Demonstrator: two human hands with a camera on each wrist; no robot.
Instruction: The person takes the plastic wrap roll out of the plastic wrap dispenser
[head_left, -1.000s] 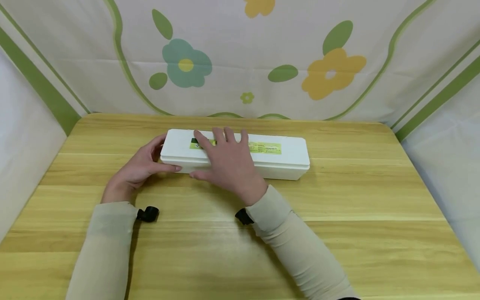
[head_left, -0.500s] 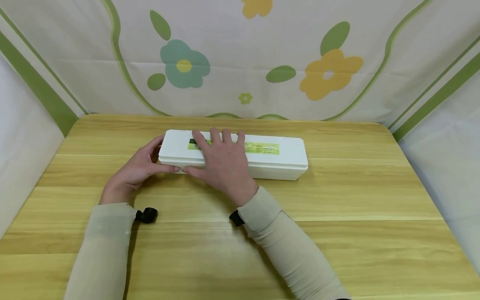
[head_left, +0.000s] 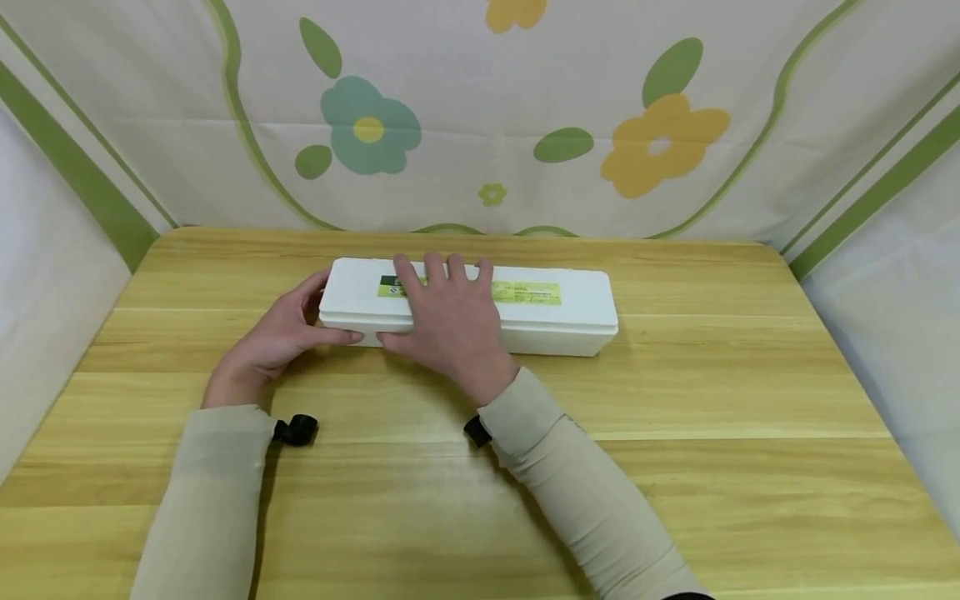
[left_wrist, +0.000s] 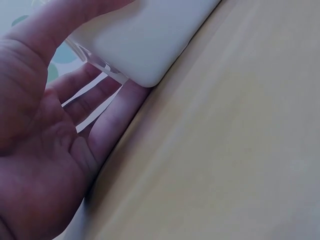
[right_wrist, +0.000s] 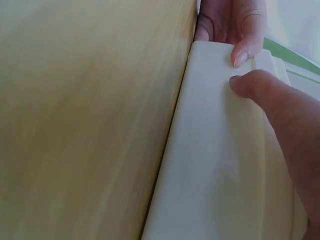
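Observation:
A long white plastic box (head_left: pixel 555 321) with a lid lies lengthwise across the table, a yellow-green label (head_left: pixel 528 292) on its top. My left hand (head_left: pixel 281 337) holds its left end, thumb along the front wall and the other fingers behind the end. In the left wrist view those fingers (left_wrist: pixel 112 107) reach round the box's corner near the tabletop. Across the lid lies my right hand (head_left: pixel 453 329), fingertips over the far edge and thumb (right_wrist: pixel 255 85) against the front wall, gripping the box across its width. That palm hides part of the label. Both thumbs are close together.
The wooden table (head_left: pixel 675 500) carries the box near its back edge. Behind it hangs a white cloth (head_left: pixel 465 108) printed with flowers and leaves, and more cloth hangs at both sides. A small black device (head_left: pixel 296 429) sits at the left wrist.
My right hand has shifted slightly left along the lid, its thumb now higher on the front wall. The left hand keeps its hold and the box stays in place.

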